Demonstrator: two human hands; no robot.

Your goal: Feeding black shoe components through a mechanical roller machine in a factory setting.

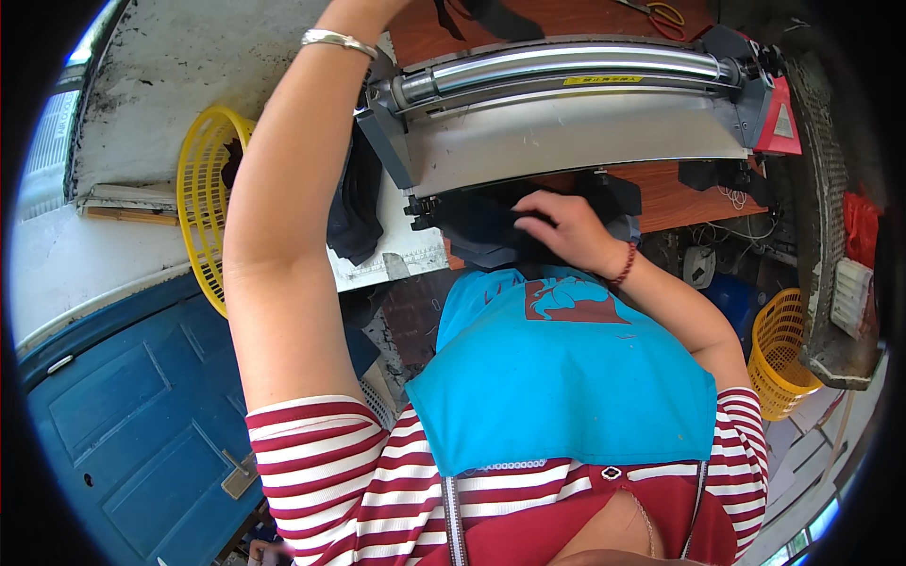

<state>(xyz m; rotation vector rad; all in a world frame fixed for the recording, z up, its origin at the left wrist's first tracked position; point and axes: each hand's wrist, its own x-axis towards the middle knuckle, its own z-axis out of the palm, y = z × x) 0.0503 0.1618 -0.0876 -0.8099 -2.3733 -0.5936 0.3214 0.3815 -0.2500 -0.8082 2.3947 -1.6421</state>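
My right hand point(569, 229) is at the front of a roller machine point(576, 137), below its sloping metal plate. Its thumb and fingers close around dark cloth pieces point(477, 222); the dark material blends together, so their edges are hard to make out. My left arm reaches up past the machine's left end, a silver bangle at the wrist. Only the base of my left hand point(373, 8) shows at the upper edge, with its fingers cut off. Near it, a black strip of cloth point(505, 17) lies on the reddish-brown tabletop point(425, 42) behind the roller.
More dark cloth point(357, 203) hangs over the white surface left of the machine. A yellow basket point(212, 189) stands farther left, another yellow basket point(781, 354) low at the right. Scissors point(665, 14) with orange handles lie at the back. A blue door point(142, 415) is at lower left.
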